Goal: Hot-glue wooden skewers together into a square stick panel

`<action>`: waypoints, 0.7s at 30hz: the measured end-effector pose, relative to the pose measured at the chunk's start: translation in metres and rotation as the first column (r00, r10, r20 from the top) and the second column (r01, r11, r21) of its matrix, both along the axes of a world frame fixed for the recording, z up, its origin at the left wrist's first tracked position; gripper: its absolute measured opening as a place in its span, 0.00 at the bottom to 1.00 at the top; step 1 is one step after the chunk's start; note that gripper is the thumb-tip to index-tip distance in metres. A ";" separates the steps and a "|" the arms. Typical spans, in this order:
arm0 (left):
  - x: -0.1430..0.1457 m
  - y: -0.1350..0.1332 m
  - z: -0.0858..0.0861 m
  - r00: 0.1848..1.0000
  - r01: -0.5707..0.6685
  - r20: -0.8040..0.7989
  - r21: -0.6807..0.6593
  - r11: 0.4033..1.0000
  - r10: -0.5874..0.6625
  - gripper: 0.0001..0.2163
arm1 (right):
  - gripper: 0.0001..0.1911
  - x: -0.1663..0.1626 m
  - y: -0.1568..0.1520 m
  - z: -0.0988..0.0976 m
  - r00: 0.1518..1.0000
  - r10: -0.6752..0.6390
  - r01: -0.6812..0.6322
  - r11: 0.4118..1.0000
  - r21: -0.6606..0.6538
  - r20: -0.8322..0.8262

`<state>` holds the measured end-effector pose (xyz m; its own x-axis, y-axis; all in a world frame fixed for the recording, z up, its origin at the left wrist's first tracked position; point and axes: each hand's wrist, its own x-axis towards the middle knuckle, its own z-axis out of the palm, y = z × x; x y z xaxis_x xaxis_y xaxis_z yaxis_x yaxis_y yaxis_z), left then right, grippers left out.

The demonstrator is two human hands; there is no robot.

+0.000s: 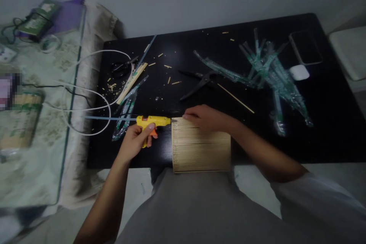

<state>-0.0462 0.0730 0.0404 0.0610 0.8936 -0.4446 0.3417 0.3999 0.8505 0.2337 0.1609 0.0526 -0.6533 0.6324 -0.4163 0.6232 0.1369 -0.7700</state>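
Nearest to me, at the black table's (328,143) near edge, lies a flat panel of thin sticks (201,150), set side by side into a sheet that reaches slightly past the edge toward the person's lap. To its left, the left hand (135,141) is wrapped around a yellow glue gun (156,121), the nozzle at the panel's far left corner. The right hand (207,117) rests over the panel's far edge, fingers bent and nearly together; I cannot tell whether they pinch a stick or only press down. Shiny marks, probably glue, run along the panel's left side, so most of the sheet looks joined there; I see no such line on the right side. The work seems well along, with the far edge in hand. Further off, a loose stick (236,98) lies right of centre and a bundle of sticks (133,83) to the left, apparently unused. Beyond these are black pliers (204,81), scissors (122,68) at the left, and crumpled clear wrappers (288,84) on the right. Small stick scraps (168,80) dot the far side, suggesting plenty of trimming is done.
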 end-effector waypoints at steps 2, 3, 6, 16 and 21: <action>0.001 -0.003 -0.001 1.000 0.005 -0.003 0.014 1.000 -0.005 0.26 | 0.19 0.001 0.000 0.001 1.000 0.017 -0.017 1.000 -0.012 -0.003; 0.001 -0.005 -0.002 1.000 0.006 -0.003 0.020 1.000 -0.006 0.26 | 0.19 0.002 0.000 0.001 1.000 0.026 -0.026 0.999 -0.021 -0.002; 0.003 -0.012 -0.004 1.000 0.013 -0.003 0.031 0.999 -0.013 0.26 | 0.19 0.003 -0.001 0.003 0.999 0.047 -0.046 0.998 -0.040 0.011; 0.007 -0.037 -0.006 0.999 -0.030 -0.024 -0.020 0.999 0.029 0.27 | 0.18 0.003 -0.002 0.005 0.996 0.085 -0.084 0.995 -0.047 0.013; 0.005 -0.052 -0.010 0.999 -0.034 -0.036 -0.083 0.996 0.031 0.28 | 0.18 0.005 -0.002 0.006 0.997 0.079 -0.080 0.993 -0.083 -0.008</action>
